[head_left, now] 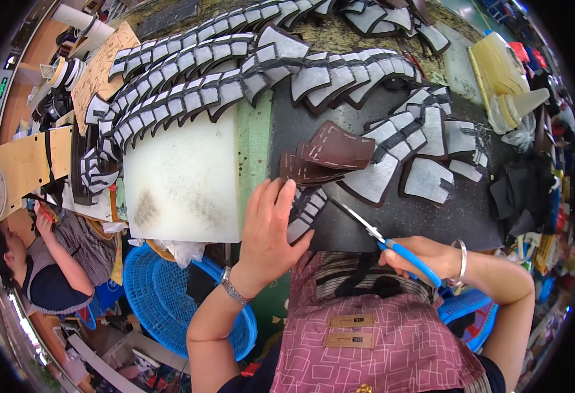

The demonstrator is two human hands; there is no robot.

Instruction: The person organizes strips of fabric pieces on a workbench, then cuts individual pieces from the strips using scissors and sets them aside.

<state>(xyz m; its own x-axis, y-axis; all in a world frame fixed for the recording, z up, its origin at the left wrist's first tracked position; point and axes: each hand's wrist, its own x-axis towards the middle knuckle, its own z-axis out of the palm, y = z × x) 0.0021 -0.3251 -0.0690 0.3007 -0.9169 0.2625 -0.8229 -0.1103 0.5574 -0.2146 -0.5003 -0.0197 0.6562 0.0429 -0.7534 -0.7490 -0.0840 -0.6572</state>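
Observation:
My left hand [268, 226] is at the near edge of the dark work surface, fingers curled over a small grey segmented piece with black edges [308, 208]. In my right hand [425, 252] is a pair of scissors [374, 234] with blue handles, its tips pointing up and left toward that piece. The blades seem slightly parted, with nothing visible between them. Brown stitched leather-like pieces [336, 150] lie just beyond my left fingertips. More grey pieces with black edges [425, 180] rest to the right of them, partly overlapping.
Long linked strips of grey pieces [189, 98] stretch across the far side, over a white board [183, 177]. A blue plastic basket [169, 308] stands below at left. Another person [58, 262] works at far left. At right are a yellowish container [497, 78] and black scraps [520, 190].

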